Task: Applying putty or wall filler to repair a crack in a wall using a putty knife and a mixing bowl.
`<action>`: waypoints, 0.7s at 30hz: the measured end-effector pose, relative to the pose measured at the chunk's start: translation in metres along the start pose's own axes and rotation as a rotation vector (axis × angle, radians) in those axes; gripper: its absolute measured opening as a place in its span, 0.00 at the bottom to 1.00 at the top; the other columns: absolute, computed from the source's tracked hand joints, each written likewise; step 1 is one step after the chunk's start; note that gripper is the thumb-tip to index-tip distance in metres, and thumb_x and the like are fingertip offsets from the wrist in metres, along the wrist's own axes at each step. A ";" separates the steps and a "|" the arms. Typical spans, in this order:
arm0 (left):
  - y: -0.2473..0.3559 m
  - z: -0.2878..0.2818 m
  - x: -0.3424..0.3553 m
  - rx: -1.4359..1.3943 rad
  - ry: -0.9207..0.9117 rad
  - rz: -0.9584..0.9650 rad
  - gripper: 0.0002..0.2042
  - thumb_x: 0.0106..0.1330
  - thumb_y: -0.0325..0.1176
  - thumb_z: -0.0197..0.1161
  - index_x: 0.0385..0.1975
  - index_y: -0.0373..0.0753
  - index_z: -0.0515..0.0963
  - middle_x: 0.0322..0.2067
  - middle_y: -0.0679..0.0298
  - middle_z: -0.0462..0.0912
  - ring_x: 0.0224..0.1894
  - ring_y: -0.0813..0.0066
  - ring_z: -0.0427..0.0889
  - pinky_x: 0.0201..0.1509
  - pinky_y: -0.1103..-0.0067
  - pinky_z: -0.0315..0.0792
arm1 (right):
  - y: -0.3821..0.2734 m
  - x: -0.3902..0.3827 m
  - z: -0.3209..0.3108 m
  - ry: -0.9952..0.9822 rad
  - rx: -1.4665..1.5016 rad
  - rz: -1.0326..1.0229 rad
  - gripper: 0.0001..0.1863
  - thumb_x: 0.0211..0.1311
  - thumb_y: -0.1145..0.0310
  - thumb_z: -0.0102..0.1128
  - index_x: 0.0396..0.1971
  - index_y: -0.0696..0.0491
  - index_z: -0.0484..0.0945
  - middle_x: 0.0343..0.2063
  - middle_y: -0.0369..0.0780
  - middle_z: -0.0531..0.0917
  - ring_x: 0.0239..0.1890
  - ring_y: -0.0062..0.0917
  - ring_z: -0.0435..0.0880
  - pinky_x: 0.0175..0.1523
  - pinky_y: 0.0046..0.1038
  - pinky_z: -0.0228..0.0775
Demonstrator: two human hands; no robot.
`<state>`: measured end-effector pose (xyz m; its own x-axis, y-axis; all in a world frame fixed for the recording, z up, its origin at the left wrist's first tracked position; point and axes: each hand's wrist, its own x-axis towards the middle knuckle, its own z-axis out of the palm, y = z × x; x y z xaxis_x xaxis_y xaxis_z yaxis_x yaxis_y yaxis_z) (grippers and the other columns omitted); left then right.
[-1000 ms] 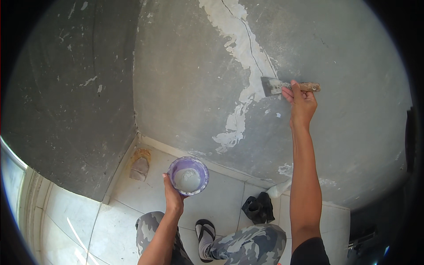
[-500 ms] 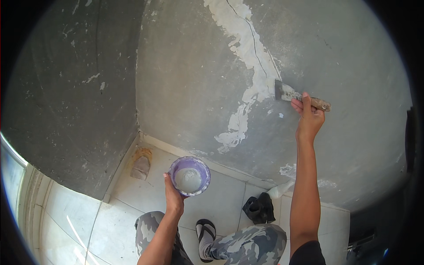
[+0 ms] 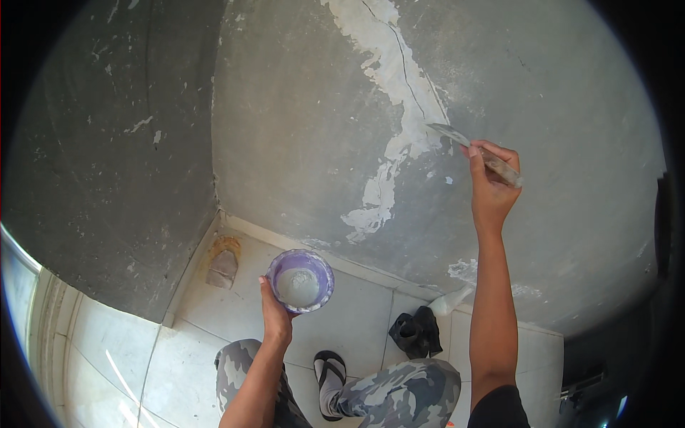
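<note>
My right hand (image 3: pixel 492 178) is closed on a putty knife (image 3: pixel 446 133) with a worn wooden handle; its blade, seen nearly edge-on, is at the lower part of a white patch (image 3: pixel 392 85) with a long crack on the grey wall. Whether the blade touches the wall I cannot tell. Low in the view, my left hand (image 3: pixel 276 314) holds a purple bowl (image 3: pixel 322 278) with pale paste in it.
A darker wall (image 3: pixel 107 157) meets the patched wall at a corner. On the white tiled floor (image 3: pixel 342 307) are a flat object (image 3: pixel 221 267), a black bag-like object (image 3: pixel 414 332) and a white bag (image 3: pixel 446 303). A pale frame (image 3: pixel 46 321) stands at the left.
My right hand first moved down and right with the knife, then slightly left, and the blade has turned from face-on to edge-on. The view has shifted slightly; my left hand still holds the bowl.
</note>
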<state>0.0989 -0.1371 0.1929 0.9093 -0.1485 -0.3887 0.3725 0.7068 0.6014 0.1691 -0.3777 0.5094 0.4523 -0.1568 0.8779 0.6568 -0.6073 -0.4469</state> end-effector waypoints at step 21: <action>-0.002 -0.004 0.002 0.041 0.034 0.000 0.42 0.72 0.71 0.35 0.73 0.41 0.56 0.67 0.54 0.65 0.65 0.57 0.71 0.56 0.58 0.76 | 0.033 -0.025 0.009 -0.204 -0.592 -0.691 0.15 0.49 0.84 0.72 0.38 0.57 0.84 0.38 0.43 0.85 0.36 0.32 0.88 0.37 0.28 0.82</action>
<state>0.0991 -0.1363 0.1878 0.9026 -0.1247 -0.4119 0.3806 0.6781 0.6288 0.1846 -0.3869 0.4713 0.2098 0.4936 0.8440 0.4309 -0.8215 0.3734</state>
